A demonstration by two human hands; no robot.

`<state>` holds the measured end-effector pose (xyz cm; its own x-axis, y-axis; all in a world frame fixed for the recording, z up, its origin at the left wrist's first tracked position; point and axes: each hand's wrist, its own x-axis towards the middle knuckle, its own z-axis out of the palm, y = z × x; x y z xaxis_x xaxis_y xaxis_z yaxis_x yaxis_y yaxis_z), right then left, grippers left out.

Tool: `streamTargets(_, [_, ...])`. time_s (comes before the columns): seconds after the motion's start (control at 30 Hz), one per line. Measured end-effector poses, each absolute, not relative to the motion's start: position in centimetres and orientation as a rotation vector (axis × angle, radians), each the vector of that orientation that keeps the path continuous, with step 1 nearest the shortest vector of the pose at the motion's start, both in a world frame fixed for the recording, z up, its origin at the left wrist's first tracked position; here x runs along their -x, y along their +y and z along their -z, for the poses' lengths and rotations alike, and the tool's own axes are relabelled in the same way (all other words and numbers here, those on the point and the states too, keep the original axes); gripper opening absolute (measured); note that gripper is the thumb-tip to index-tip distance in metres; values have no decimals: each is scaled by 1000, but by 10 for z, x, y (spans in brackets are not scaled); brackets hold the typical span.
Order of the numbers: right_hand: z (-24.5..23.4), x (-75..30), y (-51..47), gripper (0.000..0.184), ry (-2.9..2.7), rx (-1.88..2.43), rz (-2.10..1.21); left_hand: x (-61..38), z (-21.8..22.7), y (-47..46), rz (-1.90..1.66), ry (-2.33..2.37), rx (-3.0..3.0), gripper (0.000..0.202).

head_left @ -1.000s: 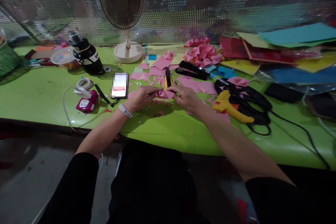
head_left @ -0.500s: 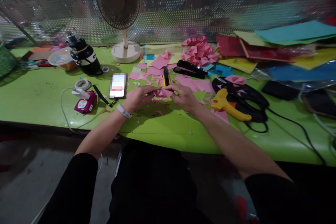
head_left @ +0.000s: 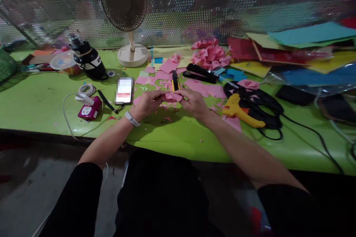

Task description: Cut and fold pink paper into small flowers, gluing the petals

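Observation:
Between my hands is a folded piece of pink paper (head_left: pixel 172 97), pinched at both ends above the green table. My left hand (head_left: pixel 148 103) grips its left end; a pale band circles that wrist. My right hand (head_left: pixel 195 102) has its thumb and fingers closed on the right end. Just behind the paper lies a yellow-and-black cutter (head_left: pixel 175 80), its near end partly hidden. Loose pink paper pieces (head_left: pixel 168 66) and small scraps spread around and beyond my hands. A black stapler (head_left: pixel 200 73) lies beyond my right hand.
A yellow glue gun (head_left: pixel 241 112) with a black cord lies at the right. To the left are a phone (head_left: pixel 124 90), a purple power adapter (head_left: pixel 89 109) and a black bottle (head_left: pixel 89 60). A fan (head_left: pixel 132 55) and a heap of folded pink paper (head_left: pixel 210 54) stand at the back.
The pink paper has tilted slightly in my fingers, so more of its folded, pointed shape shows. Both hands keep hold of it in nearly the same place.

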<state>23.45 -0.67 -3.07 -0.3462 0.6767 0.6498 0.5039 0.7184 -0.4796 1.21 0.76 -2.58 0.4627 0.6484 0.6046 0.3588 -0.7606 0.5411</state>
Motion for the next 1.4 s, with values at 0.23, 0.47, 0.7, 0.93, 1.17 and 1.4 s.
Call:
streamTargets(0.23, [25, -231, -13, 20, -1915, 877, -241, -14, 26, 8, -1196, 854, -2357, 19])
streamTargets(0.47, [24, -230, -19, 19, -1875, 951, -217, -12, 24, 5, -1125, 925, -2486, 23])
streamTargets(0.7, [21, -236, -16, 17, -1988, 925, -129, -9, 23, 8, -1089, 945, -2521, 22])
streamTargets(0.93, [13, -244, -13, 24, -2238, 907, 87, -8, 22, 8, -1059, 898, -2482, 20])
streamTargets(1.17, [23, -235, -13, 23, -2202, 913, 92, -11, 20, 7, -1116, 836, -2437, 17])
streamTargets(1.4, [30, -222, -20, 17, -1945, 1072, -79, -19, 20, -5, -1192, 955, -2370, 16])
